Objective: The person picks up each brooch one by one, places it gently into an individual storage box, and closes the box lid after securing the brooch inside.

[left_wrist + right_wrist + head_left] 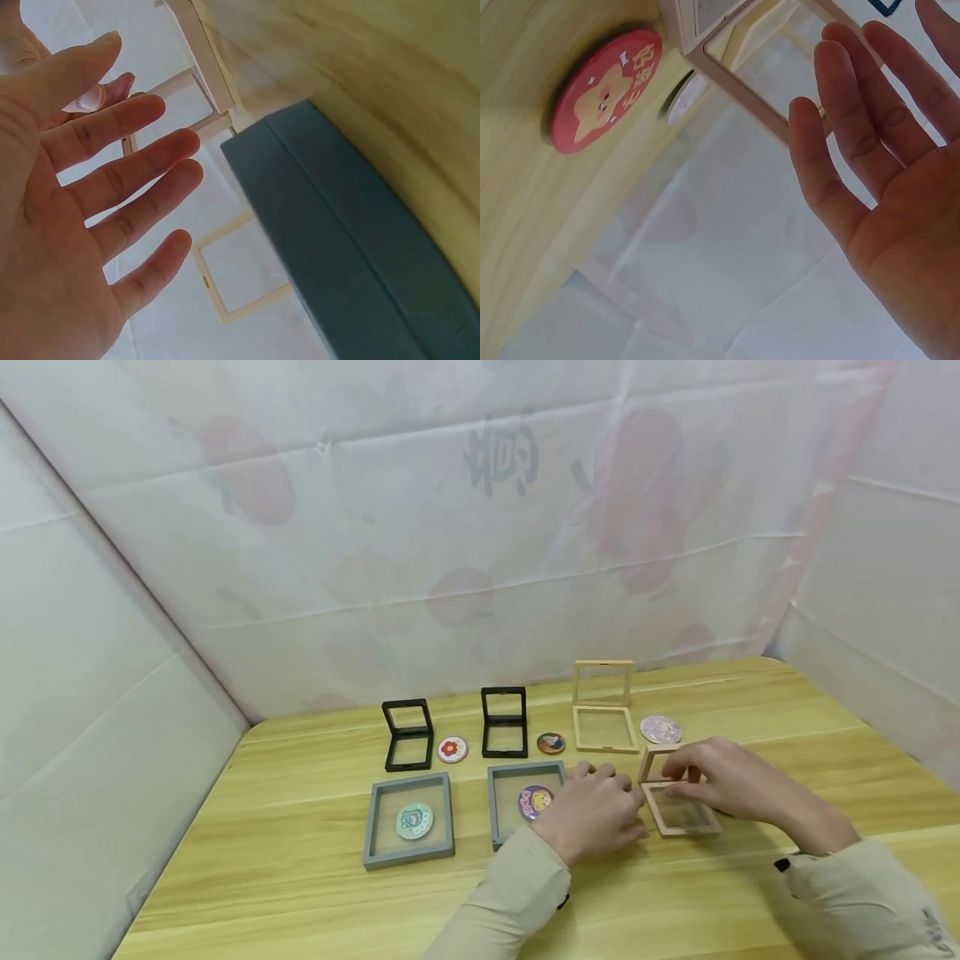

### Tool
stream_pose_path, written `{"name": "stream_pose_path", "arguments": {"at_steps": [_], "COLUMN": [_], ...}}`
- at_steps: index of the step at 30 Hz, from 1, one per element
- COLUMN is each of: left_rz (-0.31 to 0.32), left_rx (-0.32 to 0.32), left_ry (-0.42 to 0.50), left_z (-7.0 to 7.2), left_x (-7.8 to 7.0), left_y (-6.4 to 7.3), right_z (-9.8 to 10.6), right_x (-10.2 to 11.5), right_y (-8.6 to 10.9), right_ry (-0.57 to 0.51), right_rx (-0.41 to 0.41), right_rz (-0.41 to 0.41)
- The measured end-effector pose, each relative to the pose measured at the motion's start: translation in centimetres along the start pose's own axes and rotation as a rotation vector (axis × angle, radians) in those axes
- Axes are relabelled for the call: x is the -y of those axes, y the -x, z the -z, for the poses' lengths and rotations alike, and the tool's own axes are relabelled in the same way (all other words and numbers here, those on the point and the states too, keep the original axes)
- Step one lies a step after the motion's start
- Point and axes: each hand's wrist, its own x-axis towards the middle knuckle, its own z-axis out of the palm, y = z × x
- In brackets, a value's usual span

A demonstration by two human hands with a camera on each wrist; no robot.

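Note:
A small pinkish-beige display frame (686, 831) stands hinged open at the right. My right hand (738, 785) is at its raised lid, fingers extended and overlapping the lid's edge in the right wrist view. My left hand (600, 810) hovers left of that frame, fingers spread and holding nothing in the left wrist view. Beside the left hand lies a grey frame (491, 806) with a purple badge (535, 802) on its clear film. A red badge with a yellow star (607, 90) lies right of the pinkish frame, mostly hidden under my right hand in the head view.
Another grey frame (371, 827) holds a green badge (415, 820). Behind stand two opened black frames (408, 767) and a larger light-wood frame (607, 749). A flower badge (452, 749), a dark badge (551, 742) and a lilac badge (661, 729) lie beside them. Printed cloth surrounds the table.

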Motion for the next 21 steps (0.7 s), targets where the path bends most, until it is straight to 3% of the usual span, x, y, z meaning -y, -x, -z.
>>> {"name": "stream_pose_path", "arguments": {"at_steps": [8,21], "left_rz": [-0.001,-0.011], "left_rx": [-0.003,0.015], "left_ry": [-0.007,-0.001], "left_z": [-0.2,-0.4], "left_x": [0.1,-0.2], "left_y": [0.0,-0.3], "right_z": [0.5,0.5], "right_x": [-0.8,-1.6], "right_y": [0.8,1.5], "right_ry": [-0.014,-0.076], "right_rx": [0.015,0.057], "right_rz": [-0.064,-0.083]}}
